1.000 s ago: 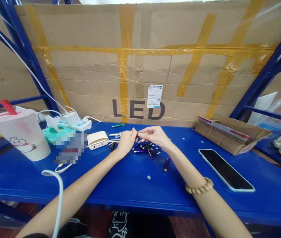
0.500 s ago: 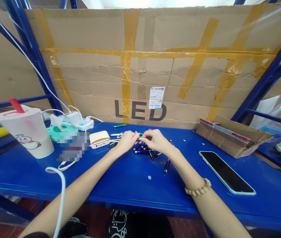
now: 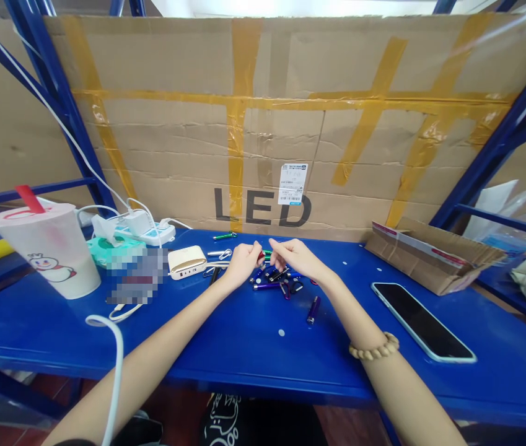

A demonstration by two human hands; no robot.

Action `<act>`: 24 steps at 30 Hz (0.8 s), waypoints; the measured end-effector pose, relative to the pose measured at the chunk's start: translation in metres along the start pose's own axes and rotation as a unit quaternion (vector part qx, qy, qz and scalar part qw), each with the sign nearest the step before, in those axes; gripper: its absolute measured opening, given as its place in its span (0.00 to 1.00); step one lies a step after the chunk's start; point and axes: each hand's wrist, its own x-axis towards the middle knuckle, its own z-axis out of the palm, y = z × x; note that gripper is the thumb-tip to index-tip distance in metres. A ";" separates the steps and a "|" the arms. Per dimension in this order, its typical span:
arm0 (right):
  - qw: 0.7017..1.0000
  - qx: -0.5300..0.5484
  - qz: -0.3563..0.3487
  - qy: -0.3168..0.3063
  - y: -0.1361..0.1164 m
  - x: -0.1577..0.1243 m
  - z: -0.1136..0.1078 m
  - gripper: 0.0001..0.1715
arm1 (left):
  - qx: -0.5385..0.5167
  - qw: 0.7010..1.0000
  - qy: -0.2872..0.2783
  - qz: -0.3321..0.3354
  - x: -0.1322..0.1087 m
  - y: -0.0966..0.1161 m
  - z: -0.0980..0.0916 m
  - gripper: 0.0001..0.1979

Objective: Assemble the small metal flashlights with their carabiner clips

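My left hand (image 3: 243, 265) is closed around a small red metal tube (image 3: 261, 256), like a keychain flashlight, with only its end showing past the fingers. To its right my right hand (image 3: 296, 257) hovers with its fingers apart, and nothing shows between them. Below both hands lies a loose pile of similar small tubes, among them a purple flashlight (image 3: 266, 287) and a dark carabiner clip (image 3: 297, 287). One more purple tube (image 3: 313, 310) lies apart, nearer the front. A green tube (image 3: 224, 236) rests by the cardboard, and a silver one (image 3: 216, 253) lies left of my left hand.
A cream power bank (image 3: 187, 262) and a white power strip (image 3: 163, 233) stand left, beside a drink cup (image 3: 53, 254). On the right are a phone (image 3: 423, 322) and an open cardboard box (image 3: 430, 260). A taped cardboard sheet (image 3: 174, 142) closes the back.
My right hand has come away from my left, and its fingers have parted. The red tube stays in my left hand, now mostly covered by the fingers.
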 end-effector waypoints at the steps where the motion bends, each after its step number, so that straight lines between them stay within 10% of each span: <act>1: 1.000 -0.015 0.002 -0.003 0.005 0.001 -0.001 0.31 | 0.005 1.000 0.001 -0.006 0.001 -0.004 0.001 0.26; 9: 0.973 -0.228 -0.038 0.018 0.031 0.006 -0.004 0.08 | -0.097 0.994 0.001 -0.051 0.011 -0.016 -0.004 0.25; 20: 0.944 -0.324 -0.034 0.045 0.030 0.004 -0.003 0.09 | -0.221 0.965 0.135 -0.047 0.026 -0.006 -0.040 0.21; 24: 0.963 -0.241 -0.113 -0.037 0.030 0.006 0.008 0.07 | -0.177 0.972 0.149 -0.049 0.029 -0.006 -0.050 0.15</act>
